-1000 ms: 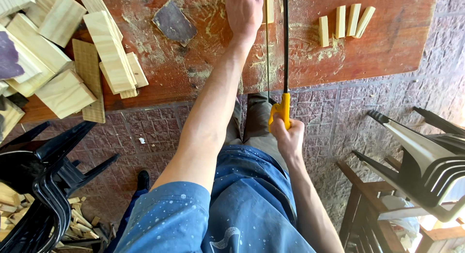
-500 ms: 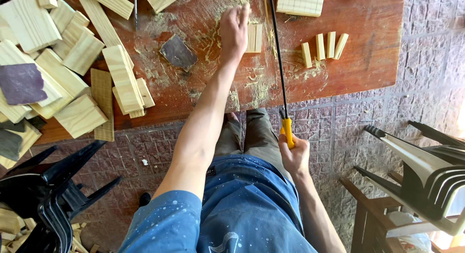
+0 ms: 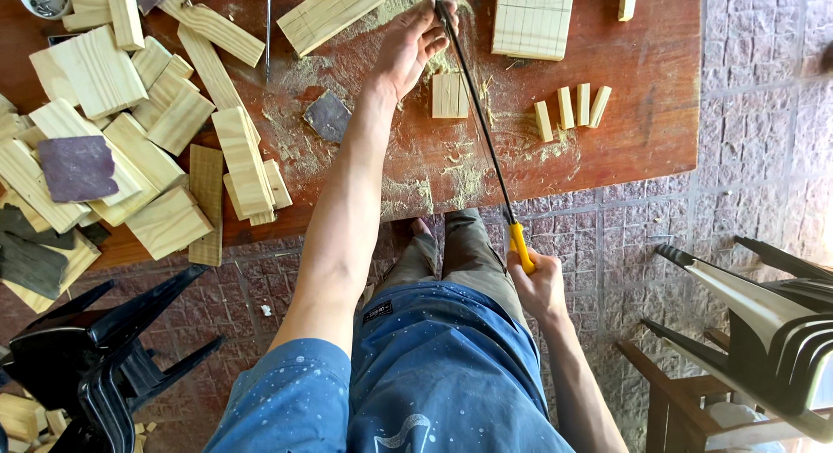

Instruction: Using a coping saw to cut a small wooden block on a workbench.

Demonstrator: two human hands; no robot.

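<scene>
The right hand (image 3: 542, 288) is closed around the yellow handle (image 3: 521, 247) of a thin-bladed saw (image 3: 475, 106), below the near edge of the surface (image 3: 642, 149). The blade runs up and away across the near edge toward the middle of the surface. The left hand (image 3: 412, 45) reaches far forward, its fingers curled about the far end of the saw near the far edge; whether they pinch the blade itself or only steady it cannot be told from here.

A small wooden block (image 3: 449, 95) lies flat just left of the blade, touching it or nearly so, a little nearer than the left hand and well away from the right. Sawdust (image 3: 451, 171) is spread around it and toward the near edge.

To saw well here, the block wants to be pressed firmly down so it cannot skate on the dust, the blade kept straight in line with the forearm, and the strokes long and light, with fingertips clear of the teeth.

Four short cut sticks (image 3: 570, 108) stand in a row to the right of the blade. A heap of wooden offcuts (image 3: 156, 132) and a dark sanding sheet (image 3: 76, 167) fill the left end. A grooved board (image 3: 532, 19) lies at the far edge.
</scene>
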